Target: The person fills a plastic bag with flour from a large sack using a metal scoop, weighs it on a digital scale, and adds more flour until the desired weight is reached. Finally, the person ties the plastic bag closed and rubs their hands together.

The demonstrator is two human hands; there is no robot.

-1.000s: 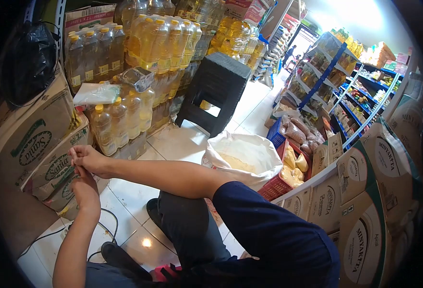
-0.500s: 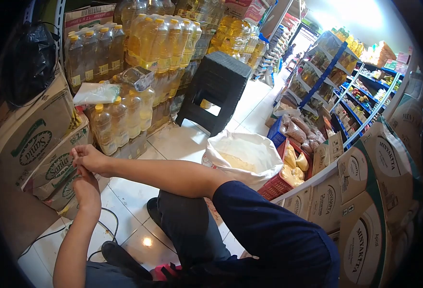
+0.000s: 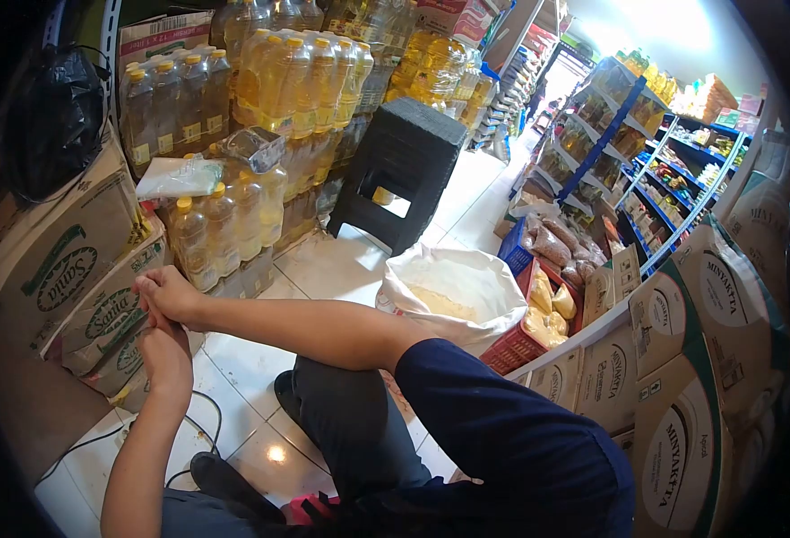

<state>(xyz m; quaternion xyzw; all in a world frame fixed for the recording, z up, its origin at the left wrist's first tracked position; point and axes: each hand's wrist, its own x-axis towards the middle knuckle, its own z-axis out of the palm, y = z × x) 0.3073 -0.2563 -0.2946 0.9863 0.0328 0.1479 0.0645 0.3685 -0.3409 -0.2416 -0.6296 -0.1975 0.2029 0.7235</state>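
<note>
My right hand [image 3: 169, 294] reaches across to the left, its fingers curled over at the fingertips of my left hand [image 3: 164, 351]. The two hands meet in front of the stacked Sania cartons [image 3: 108, 314]. Both are closed. Whatever lies between the fingers, if anything, is hidden from view. Just beyond the right hand stand yellow-capped oil bottles [image 3: 199, 242] in shrink wrap. A clear plastic packet with white contents [image 3: 180, 177] and a small dark packet [image 3: 253, 148] lie on top of the bottles.
An open white sack [image 3: 493, 314] of pale grain stands on the tiled floor near a black stool [image 3: 399, 170]. Right of it are a red crate [image 3: 507, 345] with yellow bags and Minyakita cartons [image 3: 673, 457]. A black cable [image 3: 211, 417] lies near my feet.
My right hand has shifted very slightly upward, and its fingers are curled a little more over the left. The surroundings are the same.
</note>
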